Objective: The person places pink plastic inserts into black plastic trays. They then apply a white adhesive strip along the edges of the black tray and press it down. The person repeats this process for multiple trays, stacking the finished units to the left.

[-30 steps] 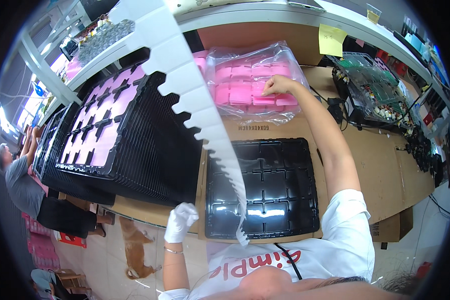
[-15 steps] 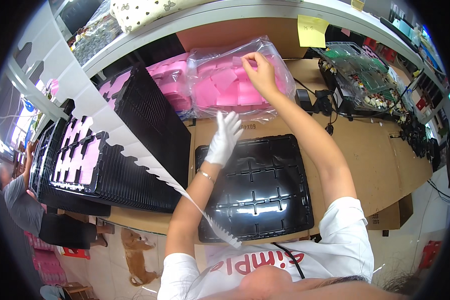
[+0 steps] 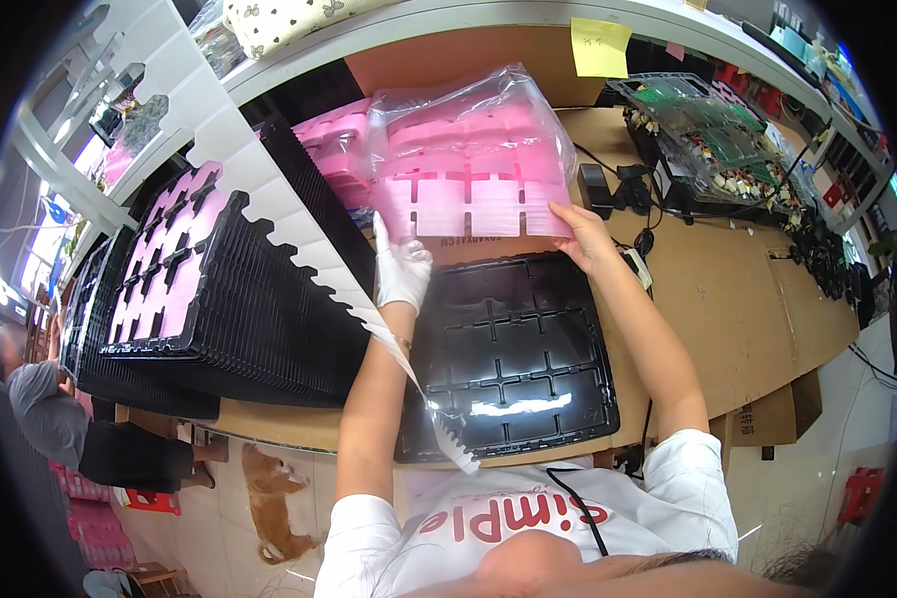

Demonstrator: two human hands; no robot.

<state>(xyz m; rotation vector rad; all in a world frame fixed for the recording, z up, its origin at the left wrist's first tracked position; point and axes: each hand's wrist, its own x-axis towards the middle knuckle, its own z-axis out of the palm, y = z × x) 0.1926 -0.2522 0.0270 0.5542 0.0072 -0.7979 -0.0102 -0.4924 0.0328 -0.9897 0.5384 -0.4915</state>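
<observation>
A pink slotted sheet [image 3: 448, 207], thin and partly see-through, is stretched above the far edge of a black plastic tray [image 3: 508, 364]. My right hand [image 3: 585, 237], bare, pinches its right corner. At its lower left corner is my left hand [image 3: 402, 267] in a white glove, index finger pointing up along the edge and the other fingers curled onto the corner. More pink sheets lie behind in a clear plastic bag [image 3: 468, 105]. The black tray lies flat before me, with cross-shaped ridges and a glossy surface.
To the left stand tall stacks of black trays [image 3: 269, 334], topped with pink sheets. A white notched strip [image 3: 299, 224] slants across the view. Circuit boards [image 3: 718, 149] and cables sit at right on the cardboard-covered table [image 3: 738, 299]. Another person [image 3: 50, 409] and a dog [image 3: 274, 498] are at far left.
My right hand has come down and right from the bag with a pink sheet. The left hand has moved left and slightly down, from spread fingers to the sheet's corner.
</observation>
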